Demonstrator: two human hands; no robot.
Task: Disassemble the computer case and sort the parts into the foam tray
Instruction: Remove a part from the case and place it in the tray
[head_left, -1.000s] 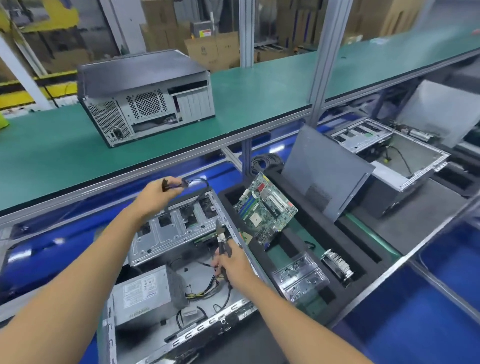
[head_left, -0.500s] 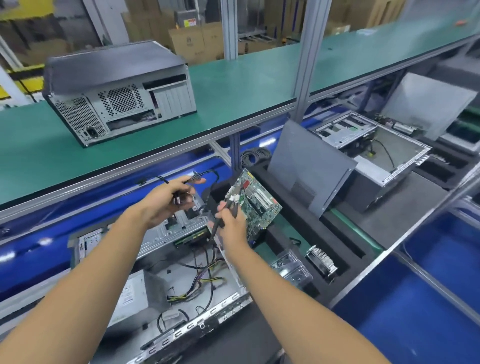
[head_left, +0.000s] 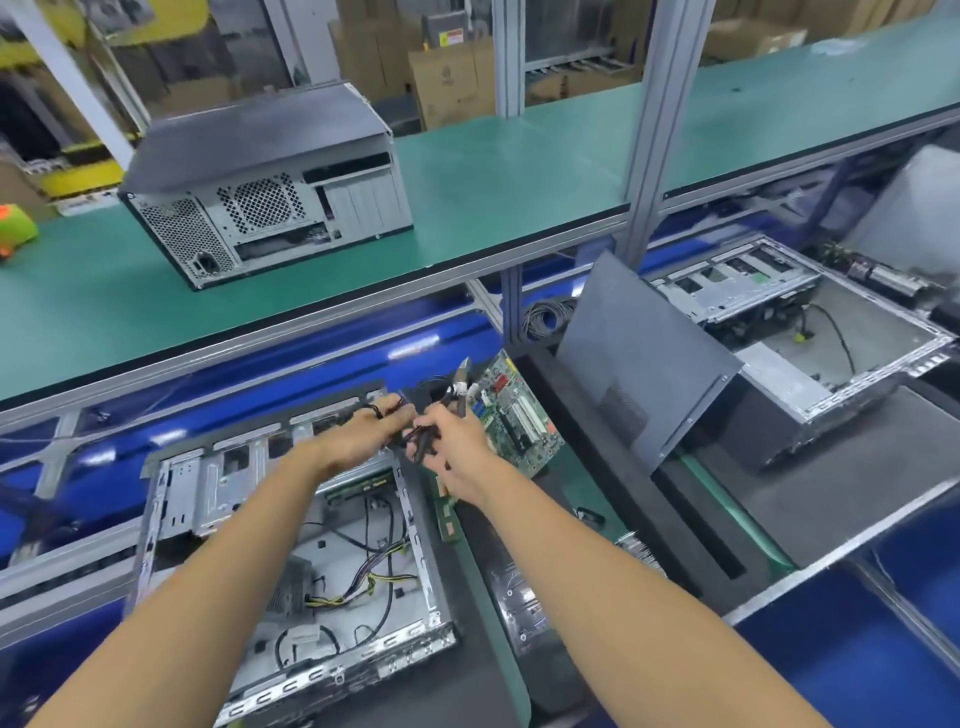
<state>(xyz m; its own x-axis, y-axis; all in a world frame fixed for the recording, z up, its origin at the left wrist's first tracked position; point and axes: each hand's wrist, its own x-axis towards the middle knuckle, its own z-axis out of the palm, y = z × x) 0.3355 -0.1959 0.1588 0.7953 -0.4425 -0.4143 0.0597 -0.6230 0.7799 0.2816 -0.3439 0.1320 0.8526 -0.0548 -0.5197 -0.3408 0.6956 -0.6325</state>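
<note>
Above the open computer case (head_left: 291, 561), left hand (head_left: 358, 441) pinches a thin black cable (head_left: 387, 415) & right hand (head_left: 452, 447) grips cutters (head_left: 457, 392); cable looks light, floppy, so prob. best held near its connector, not mid-length.

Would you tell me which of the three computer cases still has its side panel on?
The closed case up on the green shelf. The case under the hands and the one at far right both lie open.

Left hand (head_left: 358, 441) and right hand (head_left: 457, 447) meet, fingers curled.
</note>
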